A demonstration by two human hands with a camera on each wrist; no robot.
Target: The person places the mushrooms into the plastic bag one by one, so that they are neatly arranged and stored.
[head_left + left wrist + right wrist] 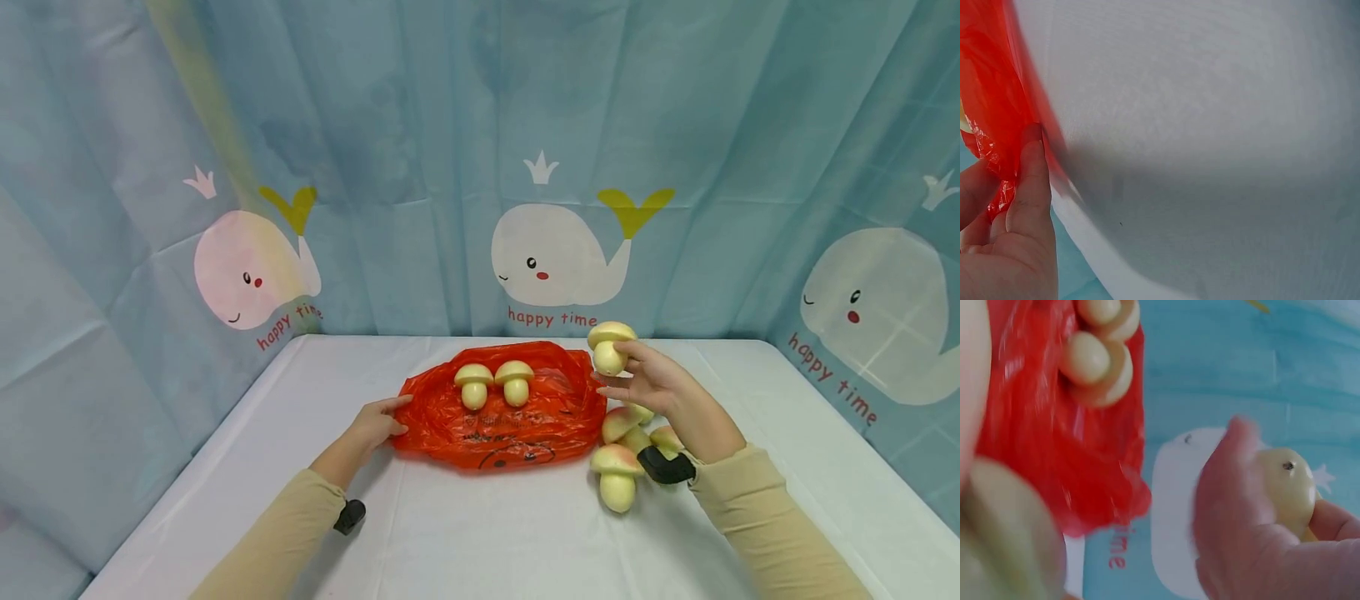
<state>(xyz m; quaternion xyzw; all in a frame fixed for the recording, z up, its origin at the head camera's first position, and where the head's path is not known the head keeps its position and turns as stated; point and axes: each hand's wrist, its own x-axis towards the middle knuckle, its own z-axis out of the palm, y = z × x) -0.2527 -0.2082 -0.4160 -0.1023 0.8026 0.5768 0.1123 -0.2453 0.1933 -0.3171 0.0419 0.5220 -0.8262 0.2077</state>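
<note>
A red plastic bag (442, 446) lies spread open on the white table, with two pale yellow toy mushrooms (516, 385) side by side in it. My left hand (372, 429) pinches the bag's left edge between thumb and fingers, as the left wrist view also shows. At the bag's right end, my right hand (652, 379) holds another pale yellow mushroom (611, 348) raised above the table, gripped by its stem. In the right wrist view the stem end (1288, 481) shows between the fingers. Below that hand lie several mushrooms with pinkish caps (617, 477), partly hidden by the wrist.
The white tablecloth (480, 533) extends around the bag. Behind the table hangs a blue curtain (420, 167) printed with whales. Black straps sit on both wrists, and the sleeves are beige.
</note>
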